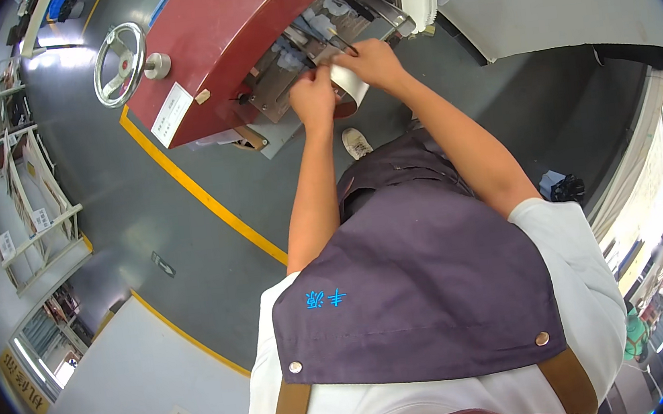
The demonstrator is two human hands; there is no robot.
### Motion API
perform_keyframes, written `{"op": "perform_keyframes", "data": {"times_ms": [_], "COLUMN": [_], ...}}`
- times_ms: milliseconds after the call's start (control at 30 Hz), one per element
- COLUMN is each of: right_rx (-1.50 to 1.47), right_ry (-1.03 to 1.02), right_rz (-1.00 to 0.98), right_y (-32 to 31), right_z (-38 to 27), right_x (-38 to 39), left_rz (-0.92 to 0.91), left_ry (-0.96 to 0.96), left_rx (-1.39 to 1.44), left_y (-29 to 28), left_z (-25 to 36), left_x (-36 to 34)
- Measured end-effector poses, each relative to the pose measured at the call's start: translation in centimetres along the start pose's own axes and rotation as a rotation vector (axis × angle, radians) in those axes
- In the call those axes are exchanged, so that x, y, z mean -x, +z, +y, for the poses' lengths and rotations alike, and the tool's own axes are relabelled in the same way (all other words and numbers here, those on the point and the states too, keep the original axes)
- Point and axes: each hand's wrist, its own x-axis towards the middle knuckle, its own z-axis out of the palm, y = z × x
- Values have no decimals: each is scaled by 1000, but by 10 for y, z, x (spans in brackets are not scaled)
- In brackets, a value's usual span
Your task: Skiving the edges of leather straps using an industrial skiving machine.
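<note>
A person in a dark apron (412,279) and white shirt stands at a red machine (233,39), both arms stretched forward, working a curved white piece (348,84) at its open front. The piece sits between the two hands, just under the machine's metal parts (321,34), its bent end hanging toward the person with a brown underside showing. The left hand (312,96) is curled almost into a fist and appears to pinch the left edge of the piece, though its fingertips are turned away. The right hand (370,65) is bent over the upper right edge, fingers drawn in, and seems to have hold of it there. The work looks to be partway through: the piece has been brought up to the machine, but it is not yet let go, and both hands seem to be setting its position. Whether the metal parts already grip it is hidden behind the fingers. Judging from this, fixing the piece in place and freeing the hands are left to do. The spoked handwheel (120,65) on the machine's left side is untouched.
</note>
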Motion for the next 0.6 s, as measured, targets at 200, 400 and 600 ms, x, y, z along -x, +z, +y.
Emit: {"op": "perform_keyframes", "data": {"times_ms": [200, 400, 600], "right_rx": [-56, 38, 59], "right_ry": [60, -8, -3], "right_rz": [-20, 90, 110], "right_y": [4, 11, 12], "right_z": [4, -2, -1], "right_x": [8, -2, -6], "left_rz": [-55, 147, 121], "left_ry": [27, 175, 171], "left_rx": [-155, -445, -490], "left_y": [-10, -5, -2], "left_z": [-1, -10, -2], "left_x": [-6, -13, -9]}}
